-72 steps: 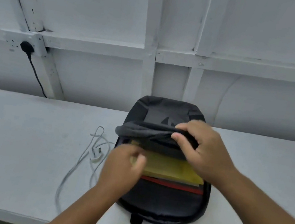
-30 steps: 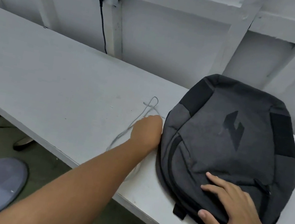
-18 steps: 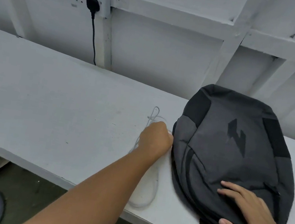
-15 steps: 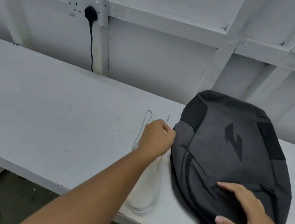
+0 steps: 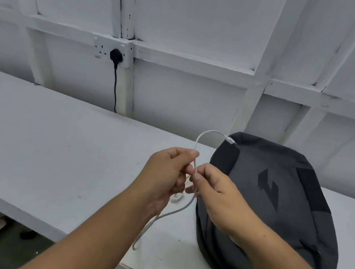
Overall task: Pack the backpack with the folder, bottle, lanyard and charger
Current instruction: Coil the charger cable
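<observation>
Hands meet just left of the dark grey fabric backpack (image 5: 276,209), which lies flat and closed on the long white painted surface (image 5: 40,146). Left hand (image 5: 164,179) has its grip clenched on the thin white charger cable (image 5: 198,142); right hand (image 5: 216,192) pinches the same cable just beside it, and a loop arcs up to the connector. Folder, bottle and lanyard are not visible. Judging by this, the charger remains to be packed.
</observation>
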